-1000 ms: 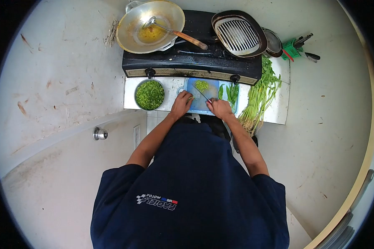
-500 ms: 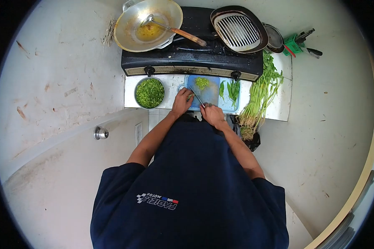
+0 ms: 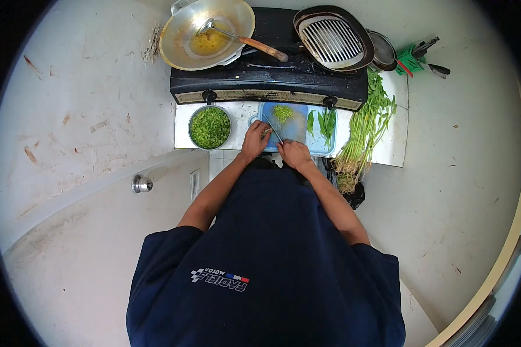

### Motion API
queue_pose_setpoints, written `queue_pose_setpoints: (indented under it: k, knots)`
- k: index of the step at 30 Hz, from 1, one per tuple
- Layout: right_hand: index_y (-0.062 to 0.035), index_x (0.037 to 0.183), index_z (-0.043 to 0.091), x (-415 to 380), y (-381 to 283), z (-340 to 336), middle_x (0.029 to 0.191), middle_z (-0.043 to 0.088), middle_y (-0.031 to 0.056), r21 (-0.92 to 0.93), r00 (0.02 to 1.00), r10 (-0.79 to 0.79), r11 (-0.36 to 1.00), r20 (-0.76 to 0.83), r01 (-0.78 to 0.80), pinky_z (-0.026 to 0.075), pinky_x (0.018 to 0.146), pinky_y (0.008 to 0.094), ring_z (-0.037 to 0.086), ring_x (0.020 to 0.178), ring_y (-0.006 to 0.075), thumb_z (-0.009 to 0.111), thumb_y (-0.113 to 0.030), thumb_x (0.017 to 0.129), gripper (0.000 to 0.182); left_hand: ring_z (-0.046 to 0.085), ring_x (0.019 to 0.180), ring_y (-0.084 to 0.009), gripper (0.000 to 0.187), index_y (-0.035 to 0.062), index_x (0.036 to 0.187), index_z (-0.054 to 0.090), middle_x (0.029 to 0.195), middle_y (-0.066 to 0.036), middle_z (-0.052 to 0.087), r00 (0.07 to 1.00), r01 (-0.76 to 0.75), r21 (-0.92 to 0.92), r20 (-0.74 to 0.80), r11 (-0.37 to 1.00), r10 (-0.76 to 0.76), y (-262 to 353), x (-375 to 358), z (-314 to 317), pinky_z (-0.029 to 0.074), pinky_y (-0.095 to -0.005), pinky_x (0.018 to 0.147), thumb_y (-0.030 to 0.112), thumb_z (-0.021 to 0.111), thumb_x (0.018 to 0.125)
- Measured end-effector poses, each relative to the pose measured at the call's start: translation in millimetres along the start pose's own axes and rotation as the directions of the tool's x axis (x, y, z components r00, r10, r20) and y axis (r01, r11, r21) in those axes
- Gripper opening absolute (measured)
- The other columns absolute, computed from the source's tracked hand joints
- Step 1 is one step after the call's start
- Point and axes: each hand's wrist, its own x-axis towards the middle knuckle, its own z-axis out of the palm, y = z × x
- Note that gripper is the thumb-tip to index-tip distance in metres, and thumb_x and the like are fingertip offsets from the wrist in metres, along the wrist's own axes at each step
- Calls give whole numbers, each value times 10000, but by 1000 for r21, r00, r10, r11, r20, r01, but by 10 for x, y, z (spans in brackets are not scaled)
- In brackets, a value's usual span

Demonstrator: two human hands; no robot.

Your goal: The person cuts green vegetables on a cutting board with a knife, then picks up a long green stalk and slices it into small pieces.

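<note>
My right hand (image 3: 294, 154) is closed round the handle of a knife (image 3: 273, 129), whose blade slants up and left over the blue cutting board (image 3: 296, 132). At the board's left edge, my left hand (image 3: 255, 140) has its fingers curled over green stems (image 3: 266, 133), mostly hidden beneath them. The blade lies close beside those fingertips. A small heap of chopped greens (image 3: 282, 113) sits near the top of the board. Loose green leaves (image 3: 326, 124) lie on a light blue tray (image 3: 316, 148) to the right.
A bowl of chopped greens (image 3: 209, 128) stands at the left on the counter. Rooted leafy stalks (image 3: 363, 134) lie at the right. Behind, the black stove (image 3: 260, 81) carries a wok (image 3: 176, 43) with a ladle (image 3: 263, 49) and a grill pan (image 3: 333, 43).
My right hand and the knife have shifted slightly left, bringing the blade nearer my left fingers. The whole view has moved a little; the other things stay in place.
</note>
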Motion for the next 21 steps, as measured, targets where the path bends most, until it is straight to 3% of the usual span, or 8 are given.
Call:
queue_pose_setpoints:
  k: [4,13,16,21]
  knots:
    - [-3,908,737,-151,83,-1,908,750,222,-28,1000,-3,1000,22,4,586,779,507,736,831,412,455,-403,1072,516,667,827,-325,146,-1,1022,680,974,-157,632,996,86,-31,43,996,-85,32,-6,-25,553,-402,720,71,737,908]
    - [-1,883,730,70,-26,3,867,744,225,-51,998,-35,998,-46,33,587,761,499,737,807,410,479,-396,1065,503,668,822,-346,140,1,1029,675,986,-162,632,995,-103,80,-2,991,103,6,1,-34,561,-416,722,78,724,924]
    - [13,884,709,61,11,46,801,728,245,-29,994,-56,998,-89,53,586,731,506,731,765,424,502,-395,1056,489,623,883,-398,136,-16,994,654,953,-179,597,999,39,-37,31,999,-38,43,-6,-22,520,-465,797,43,720,890]
    - [16,883,706,-153,35,-30,796,728,242,-10,996,-61,998,-70,60,584,729,510,730,758,423,511,-390,1053,481,649,858,-365,149,-11,1009,662,974,-166,619,999,16,-10,34,1000,-16,2,-15,-31,542,-437,764,53,734,896]
